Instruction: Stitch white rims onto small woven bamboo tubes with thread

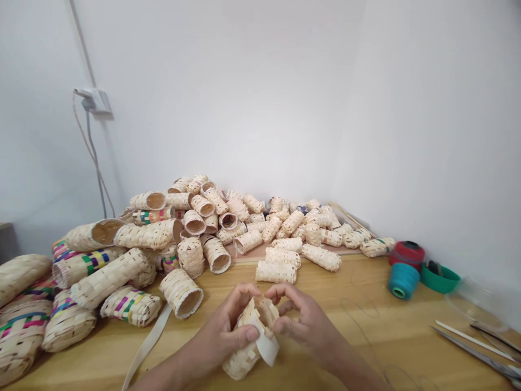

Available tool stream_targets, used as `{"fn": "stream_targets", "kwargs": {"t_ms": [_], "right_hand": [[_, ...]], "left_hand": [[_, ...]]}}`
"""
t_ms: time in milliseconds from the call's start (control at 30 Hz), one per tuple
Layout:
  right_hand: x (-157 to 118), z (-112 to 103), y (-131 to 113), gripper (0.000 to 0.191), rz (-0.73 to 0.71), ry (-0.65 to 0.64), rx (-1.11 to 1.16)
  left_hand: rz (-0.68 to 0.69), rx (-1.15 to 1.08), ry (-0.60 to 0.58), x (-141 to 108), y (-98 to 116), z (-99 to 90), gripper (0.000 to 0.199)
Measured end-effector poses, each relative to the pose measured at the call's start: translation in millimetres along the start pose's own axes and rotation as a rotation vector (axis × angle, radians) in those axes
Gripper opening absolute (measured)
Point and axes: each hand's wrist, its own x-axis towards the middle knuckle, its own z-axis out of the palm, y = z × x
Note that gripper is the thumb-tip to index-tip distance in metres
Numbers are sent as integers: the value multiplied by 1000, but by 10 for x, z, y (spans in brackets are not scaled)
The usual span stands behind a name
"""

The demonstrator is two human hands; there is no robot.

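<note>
We find the left hand (pixel 230 328) clasped around a woven tube (pixel 240 363), which sits between both hands; the right hand (pixel 303 317) curls at its open rim (whether pinching, we cannot tell). Fingers and a pale flap (pixel 268 347) obscure its side. The frame's right edge crops the scissors (pixel 480 351).

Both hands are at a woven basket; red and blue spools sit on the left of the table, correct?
Not left: the head view shows the red spool and blue spool on the right of the table. The left hand and right hand are at a woven basket.
</note>
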Motion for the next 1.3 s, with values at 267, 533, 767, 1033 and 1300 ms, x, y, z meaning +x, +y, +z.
{"fn": "stream_targets", "kwargs": {"t_ms": [267, 533, 767, 1033, 1300], "right_hand": [[4, -14, -70, 54, 56, -82, 53], [3, -20, -37, 58, 56, -100, 45], [9, -28, -33, 50, 73, -120, 75], [12, -36, 102, 58, 53, -122, 61], [40, 14, 128, 35, -155, 205, -215]], "left_hand": [[-9, -34, -11, -6, 7, 53, 52], [15, -60, 2, 6, -27, 65, 49], [16, -45, 7, 4, -46, 64, 55], [-10, -96, 39, 22, -107, 78, 54], [9, -228, 284, 67, -34, 9, 52]]}}
